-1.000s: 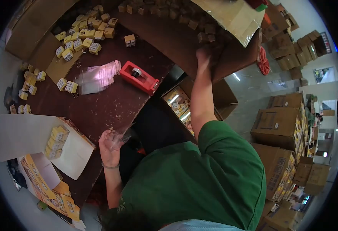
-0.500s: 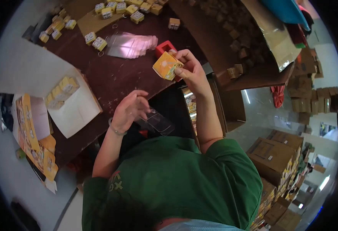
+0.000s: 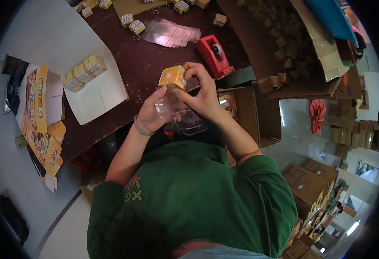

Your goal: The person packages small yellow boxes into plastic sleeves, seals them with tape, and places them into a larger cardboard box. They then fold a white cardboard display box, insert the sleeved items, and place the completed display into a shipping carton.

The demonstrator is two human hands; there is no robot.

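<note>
Cardboard box (image 3: pixel 170 78), printed in yellow and orange, is up between your two hands, above the near edge of the table (image 3: pixel 133 56). Your right hand (image 3: pixel 203 93) is curled, its thumb and fingers closed on the side of the box. Your left hand (image 3: pixel 151 113) is half curled around a clear plastic sleeve (image 3: pixel 168 105), with its thumb tip at the box's lower corner. The sleeve lies just below the box; the view does not tell whether any of the box is inside it. You look to be at the step of fitting the two together. The next move seems to call for spreading the sleeve's mouth with your left fingers, squaring the box's corners to it, and pressing gently from the right. Mind those corners, which could snag the plastic. Should it need sealing, the red tape dispenser (image 3: pixel 207 51) stands just beyond your right hand
</note>
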